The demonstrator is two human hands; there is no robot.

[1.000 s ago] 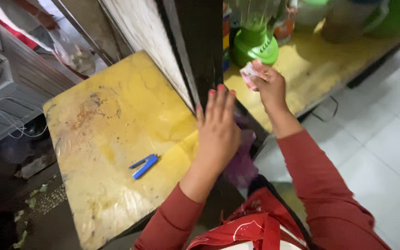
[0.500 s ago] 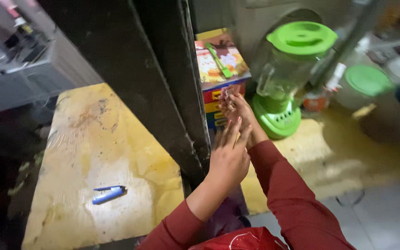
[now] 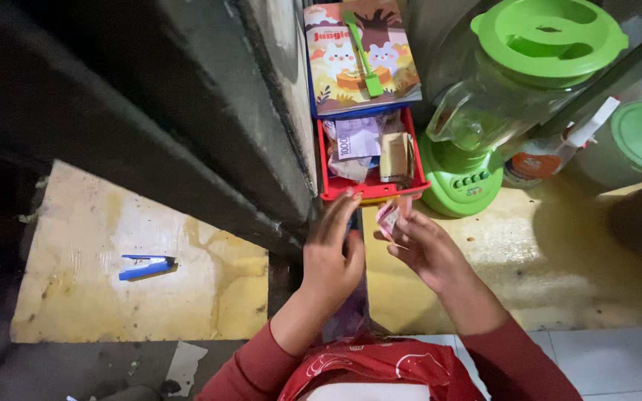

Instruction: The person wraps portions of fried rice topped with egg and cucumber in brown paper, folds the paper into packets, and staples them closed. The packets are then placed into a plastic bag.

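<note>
Right hand point(image 3: 429, 249) pinching a folded banknote point(image 3: 388, 217) in a closed grip just below the red drawer point(image 3: 373, 187), left hand point(image 3: 334, 249) open-fingered against its front edge, steadying above the yellow counter point(image 3: 559, 252).

A dark post point(image 3: 187, 126) runs diagonally across the scene, from the upper left toward the lower middle. Left of the post lies a worn yellow tabletop point(image 3: 98, 297) with stains and a blue stapler point(image 3: 146, 266) on it. Right of the post, a second yellow counter point(image 3: 559, 275) carries a green blender point(image 3: 514, 96). Below that counter, right of the post, white floor tiles point(image 3: 618, 364) show. Light is dim.
</note>
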